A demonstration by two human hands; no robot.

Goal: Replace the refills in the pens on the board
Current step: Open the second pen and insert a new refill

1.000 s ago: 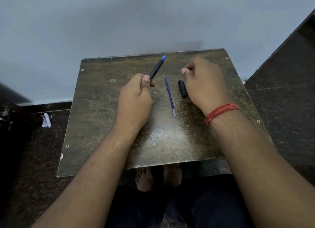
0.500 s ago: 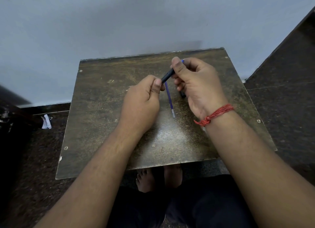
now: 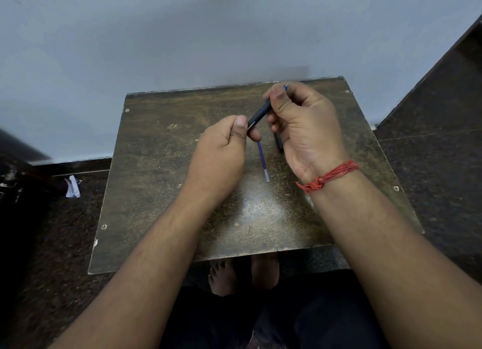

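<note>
A dark pen [image 3: 258, 118] with a blue tip is held between both hands above the worn brown board [image 3: 161, 166]. My left hand [image 3: 221, 150] pinches its lower end between thumb and fingers. My right hand [image 3: 305, 129] grips its upper end, and the blue tip pokes out past the fingers. A loose blue refill [image 3: 263, 161] with a clear end lies on the board below the pen. A black pen cap [image 3: 279, 142] lies on the board, mostly hidden behind my right hand.
The board stands against a pale wall on a dark speckled floor. A crumpled white scrap [image 3: 72, 187] lies on the floor at left. My bare feet [image 3: 242, 275] show under the board's near edge.
My right hand left the cap on the board and took hold of the pen's upper end. Both hands now hold the pen, lifted slightly toward the right.
</note>
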